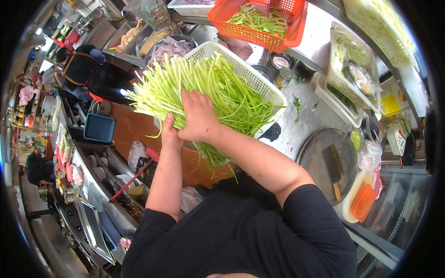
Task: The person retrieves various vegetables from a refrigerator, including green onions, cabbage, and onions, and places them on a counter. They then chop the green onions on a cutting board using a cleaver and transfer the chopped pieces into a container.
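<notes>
A thick bunch of long, thin green vegetable stalks with pale cut ends fills the middle of the view. Part of it lies in a white perforated plastic basket, while its near portion hangs over the basket's edge. My right hand presses across the top of the near stalks, fingers curled over them. Just left of it, my left hand holds the bunch from the near side, thumb up; its other fingers are hidden. The two hands touch each other.
On the steel counter at right, a cleaver lies on a round chopping board. An orange basket of cut green pieces stands at the back. Below left is a red-brown floor; another person stands beyond.
</notes>
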{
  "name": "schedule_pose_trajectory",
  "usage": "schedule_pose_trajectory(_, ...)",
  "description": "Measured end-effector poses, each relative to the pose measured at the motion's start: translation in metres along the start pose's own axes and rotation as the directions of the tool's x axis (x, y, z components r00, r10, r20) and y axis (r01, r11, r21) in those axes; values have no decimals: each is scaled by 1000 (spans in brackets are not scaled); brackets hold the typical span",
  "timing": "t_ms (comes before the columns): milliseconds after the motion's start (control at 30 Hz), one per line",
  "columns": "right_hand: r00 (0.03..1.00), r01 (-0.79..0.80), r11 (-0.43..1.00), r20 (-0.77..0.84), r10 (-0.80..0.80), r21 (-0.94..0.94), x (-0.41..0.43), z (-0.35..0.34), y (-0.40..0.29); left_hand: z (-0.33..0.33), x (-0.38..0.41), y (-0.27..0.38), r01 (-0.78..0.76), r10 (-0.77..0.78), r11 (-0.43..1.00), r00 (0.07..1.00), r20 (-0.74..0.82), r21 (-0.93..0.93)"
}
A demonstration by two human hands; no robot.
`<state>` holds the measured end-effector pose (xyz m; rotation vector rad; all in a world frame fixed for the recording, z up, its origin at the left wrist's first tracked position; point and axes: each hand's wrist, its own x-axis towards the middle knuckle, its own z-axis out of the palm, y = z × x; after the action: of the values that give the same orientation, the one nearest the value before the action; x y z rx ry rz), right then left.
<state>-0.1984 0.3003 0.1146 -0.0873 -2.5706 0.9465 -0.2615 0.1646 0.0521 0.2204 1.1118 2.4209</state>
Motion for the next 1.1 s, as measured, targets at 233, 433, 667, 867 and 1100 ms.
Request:
schedule_pose_trajectory(233,986,-49,928,166,-14,369,7,-27,-9,14,-5,14,-131,126,990,989,82,59)
schedule_pose_trajectory(433,976,182,888,33,-216,422,35,-94,-46,107,-6,96,-360,269,901,900,343,240)
schedule_pose_trajectory(667,859,419,685,-15,-512,596,53,-264,-114,230,27,203,-449,230,836,809,541,315)
schedule_pose_trajectory(867,818,575,682,-288,-498,452,50,-285,-124,309,13,238,-664,69,721,352,934,197)
schedule_pose_trajectory(1100,899,340,870,-394,-190,357,-71,-329,-126,377,4,150,-608,63,791,-39,997,-74)
